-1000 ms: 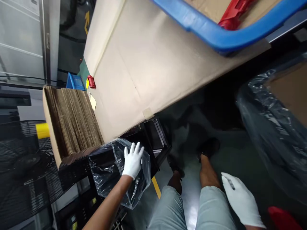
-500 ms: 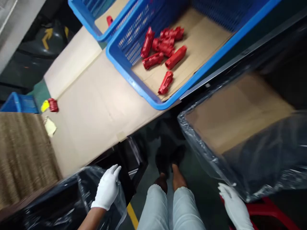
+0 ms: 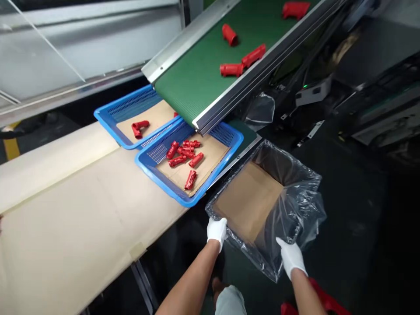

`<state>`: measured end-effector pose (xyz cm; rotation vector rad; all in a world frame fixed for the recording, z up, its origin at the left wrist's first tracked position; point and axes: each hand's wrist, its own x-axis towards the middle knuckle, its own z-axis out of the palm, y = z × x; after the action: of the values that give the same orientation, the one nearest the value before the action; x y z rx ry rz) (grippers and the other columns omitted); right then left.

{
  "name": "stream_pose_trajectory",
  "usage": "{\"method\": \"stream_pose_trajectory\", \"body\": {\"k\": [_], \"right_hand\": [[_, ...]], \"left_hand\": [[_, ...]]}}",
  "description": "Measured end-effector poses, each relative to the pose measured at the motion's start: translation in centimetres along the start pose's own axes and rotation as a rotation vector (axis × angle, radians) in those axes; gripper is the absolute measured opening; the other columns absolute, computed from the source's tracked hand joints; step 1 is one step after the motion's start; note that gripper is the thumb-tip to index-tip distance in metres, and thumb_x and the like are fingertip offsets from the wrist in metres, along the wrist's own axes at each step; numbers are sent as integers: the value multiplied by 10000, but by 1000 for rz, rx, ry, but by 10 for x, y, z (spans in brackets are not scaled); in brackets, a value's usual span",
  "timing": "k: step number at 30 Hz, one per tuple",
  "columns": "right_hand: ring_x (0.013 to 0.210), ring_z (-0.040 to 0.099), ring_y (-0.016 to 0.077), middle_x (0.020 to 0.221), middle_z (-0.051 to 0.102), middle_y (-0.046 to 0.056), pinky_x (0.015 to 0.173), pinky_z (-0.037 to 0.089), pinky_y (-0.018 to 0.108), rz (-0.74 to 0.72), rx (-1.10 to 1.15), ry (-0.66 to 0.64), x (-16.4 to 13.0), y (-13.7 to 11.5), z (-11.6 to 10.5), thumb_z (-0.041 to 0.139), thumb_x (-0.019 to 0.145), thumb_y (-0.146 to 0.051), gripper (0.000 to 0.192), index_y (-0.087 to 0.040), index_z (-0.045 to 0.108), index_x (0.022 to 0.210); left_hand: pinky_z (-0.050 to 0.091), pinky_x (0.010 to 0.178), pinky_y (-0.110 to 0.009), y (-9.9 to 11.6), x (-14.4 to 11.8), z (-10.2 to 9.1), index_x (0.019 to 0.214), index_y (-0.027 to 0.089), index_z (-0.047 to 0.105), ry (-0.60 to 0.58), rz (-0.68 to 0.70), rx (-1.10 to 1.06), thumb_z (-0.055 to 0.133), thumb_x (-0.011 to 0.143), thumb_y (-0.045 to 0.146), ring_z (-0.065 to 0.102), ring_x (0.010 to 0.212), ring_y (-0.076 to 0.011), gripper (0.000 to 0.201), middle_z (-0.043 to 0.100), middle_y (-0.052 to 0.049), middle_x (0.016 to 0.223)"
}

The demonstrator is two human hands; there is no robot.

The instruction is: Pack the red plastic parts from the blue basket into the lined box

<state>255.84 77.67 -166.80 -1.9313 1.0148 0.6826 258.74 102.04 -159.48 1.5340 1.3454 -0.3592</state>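
Note:
A box lined with a clear plastic bag (image 3: 297,205) stands below the table's end, with a brown cardboard sheet (image 3: 247,199) inside it. My left hand (image 3: 217,231), in a white glove, grips the bag's near left edge. My right hand (image 3: 290,257), also gloved, holds the bag's near right edge. Beyond the box, a blue basket (image 3: 154,168) on the table holds several red plastic parts (image 3: 183,153) on cardboard.
A second blue basket (image 3: 108,120) behind holds one red part (image 3: 139,128). A green conveyor belt (image 3: 193,78) carrying several red parts ends over the baskets. The cardboard-covered table (image 3: 82,214) stretches left. A red stool (image 3: 323,299) sits at lower right.
My view swung up from the floor to the conveyor and baskets. My left hand left the plastic bag under the table, and both hands moved onto the near edge of the lined box.

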Motion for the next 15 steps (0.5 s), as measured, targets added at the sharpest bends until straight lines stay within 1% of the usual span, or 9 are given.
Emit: {"method": "stream_pose_trajectory", "body": {"k": [2,4,5,9,11,15], "right_hand": [[867,693,305,763,729,137,790,529,386,41,-22,-20,-4,2,8,629,651,-360,221,-158,641,740],[815,698,279,736,725,119,768,524,366,54,-37,-51,-8,8,12,617,659,-328,142,-188,599,658],[818,699,276,743,727,114,762,521,355,54,-42,-65,-10,11,13,614,661,-331,137,-198,585,642],[855,698,313,754,733,118,742,512,346,65,-55,-117,-9,17,13,589,652,-349,131,-221,576,627],[840,700,302,751,734,108,731,509,336,68,-48,-152,-6,16,12,574,657,-330,112,-221,585,637],[787,700,305,722,725,107,702,499,349,93,-5,-196,-4,13,11,571,657,-278,63,-223,590,633]], "left_hand": [[547,585,-286,1,6,-4,953,131,643,17,-14,7,669,739,216,680,676,-206,232,687,-68,742],[534,541,-277,-1,12,-10,901,139,645,33,-18,11,649,723,190,667,626,-198,186,668,-48,689],[531,531,-273,-3,13,-13,892,144,644,37,-18,12,639,718,179,661,611,-193,178,662,-40,675],[539,549,-260,-11,13,-18,870,171,629,55,-20,12,590,734,172,654,593,-167,141,651,-12,656],[543,548,-265,-13,11,-17,855,180,617,76,-36,23,574,756,203,650,571,-160,110,650,-6,647],[553,543,-296,-11,4,-15,883,176,615,136,-55,108,581,769,255,657,558,-175,142,668,-16,651]]}}
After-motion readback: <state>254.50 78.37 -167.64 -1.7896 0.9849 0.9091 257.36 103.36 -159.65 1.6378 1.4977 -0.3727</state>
